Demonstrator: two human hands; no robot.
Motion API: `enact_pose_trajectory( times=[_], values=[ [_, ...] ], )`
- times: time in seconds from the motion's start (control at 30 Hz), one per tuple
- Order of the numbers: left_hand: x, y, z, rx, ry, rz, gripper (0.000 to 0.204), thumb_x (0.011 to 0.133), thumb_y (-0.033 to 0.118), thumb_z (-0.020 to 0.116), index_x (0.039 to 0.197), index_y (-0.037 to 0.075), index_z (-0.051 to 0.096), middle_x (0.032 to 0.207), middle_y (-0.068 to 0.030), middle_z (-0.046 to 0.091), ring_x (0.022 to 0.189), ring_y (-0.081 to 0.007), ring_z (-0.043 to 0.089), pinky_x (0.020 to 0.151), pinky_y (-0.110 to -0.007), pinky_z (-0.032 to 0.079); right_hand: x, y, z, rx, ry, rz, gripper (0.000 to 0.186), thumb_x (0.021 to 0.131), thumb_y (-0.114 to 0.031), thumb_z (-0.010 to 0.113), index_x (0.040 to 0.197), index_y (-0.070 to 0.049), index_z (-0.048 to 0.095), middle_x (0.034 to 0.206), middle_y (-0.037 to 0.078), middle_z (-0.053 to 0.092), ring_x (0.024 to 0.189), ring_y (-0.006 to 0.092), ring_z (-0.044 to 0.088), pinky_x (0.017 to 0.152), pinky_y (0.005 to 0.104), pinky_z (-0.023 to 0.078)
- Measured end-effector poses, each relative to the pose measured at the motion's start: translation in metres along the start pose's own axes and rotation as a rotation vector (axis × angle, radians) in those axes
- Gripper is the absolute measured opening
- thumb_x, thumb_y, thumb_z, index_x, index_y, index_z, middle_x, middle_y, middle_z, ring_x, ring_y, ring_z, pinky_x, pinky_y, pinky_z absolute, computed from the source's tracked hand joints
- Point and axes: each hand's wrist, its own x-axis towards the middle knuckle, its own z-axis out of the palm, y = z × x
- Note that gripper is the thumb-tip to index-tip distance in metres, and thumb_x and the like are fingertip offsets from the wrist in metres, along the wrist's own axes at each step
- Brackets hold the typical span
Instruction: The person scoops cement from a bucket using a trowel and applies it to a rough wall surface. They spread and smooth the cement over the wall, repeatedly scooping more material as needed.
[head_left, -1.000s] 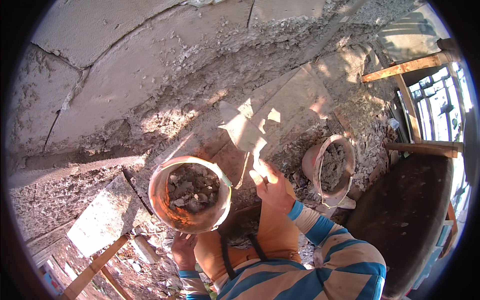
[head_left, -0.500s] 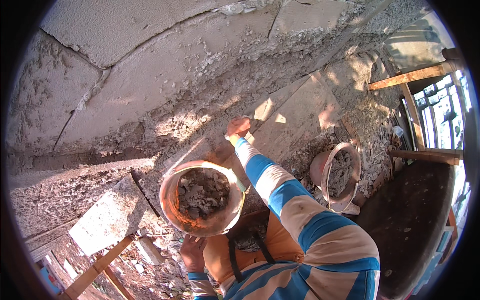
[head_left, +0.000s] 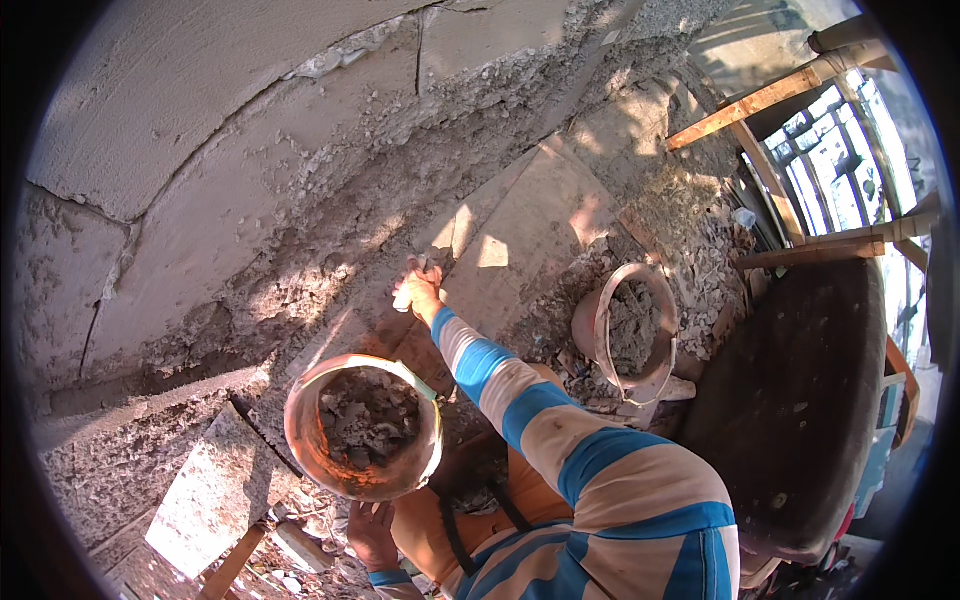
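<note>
A rough grey wall point(head_left: 250, 180) with crumbly mortar is seen behind the orange bucket point(head_left: 362, 428). Below the bucket, the left hand point(head_left: 372, 535) is partly hidden; its grip cannot be told. Above the bucket, a small pale lump point(head_left: 408, 290) is clamped in the right hand point(head_left: 422, 290).

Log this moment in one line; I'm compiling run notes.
right hand: reaching to rubble by wall | left hand: beneath orange bucket of debris

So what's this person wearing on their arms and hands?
Both arms wear long sleeves striped in blue and a pale, dusty cream. The right hand and left hand are bare, with no gloves; the left sleeve ends in a blue cuff.
</note>
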Motion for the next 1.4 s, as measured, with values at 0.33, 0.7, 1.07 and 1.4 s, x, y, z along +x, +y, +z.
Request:
enact_pose_trajectory(
  times=[0.33,0.7,1.07,1.4],
  values=[
    [-0.003,-0.001,-0.003,0.023,0.057,0.002,0.114,0.078,0.076,0.072,0.157,0.002,0.034,0.144,-0.0180,0.056,0.126,-0.0409,0.058,0.109,-0.052,0.041,-0.039,-0.003,0.071,-0.149,0.191,0.083,0.026,0.097,-0.028,0.074,0.105,-0.007,0.060,0.088,0.008,0.060,0.070,0.0282,0.066,0.058,0.0471,0.061],
    [-0.009,-0.002,-0.023,0.209,0.026,0.069,0.096,0.091,0.063,0.062,0.157,0.001,0.033,0.141,-0.0202,0.055,0.126,-0.0418,0.057,0.109,-0.052,0.042,-0.197,-0.048,0.175,-0.866,0.213,-0.032,0.018,0.102,-0.018,0.065,0.112,-0.010,0.052,0.076,0.002,0.057,0.055,0.0137,0.058,0.045,0.0317,0.051],
    [-0.007,-0.016,-0.022,-0.006,-0.006,0.100,0.088,0.094,0.055,0.057,0.158,0.000,0.033,0.144,-0.0199,0.053,0.131,-0.0414,0.055,0.112,-0.051,0.041,-0.372,-0.063,0.187,-1.737,-0.355,-0.305,0.027,0.096,-0.013,0.068,0.120,-0.003,0.062,0.109,0.011,0.071,0.095,0.0258,0.068,0.074,0.0404,0.054],
    [0.017,-0.026,-0.054,-0.276,0.013,0.056,0.060,0.101,0.031,0.051,0.151,0.001,0.043,0.136,-0.0173,0.061,0.123,-0.0372,0.060,0.104,-0.048,0.045,-0.413,-0.071,0.175,-1.607,0.177,-0.293,0.021,0.085,-0.007,0.078,0.094,-0.001,0.059,0.072,0.007,0.061,0.061,0.0176,0.062,0.055,0.0347,0.050]
  ],
)
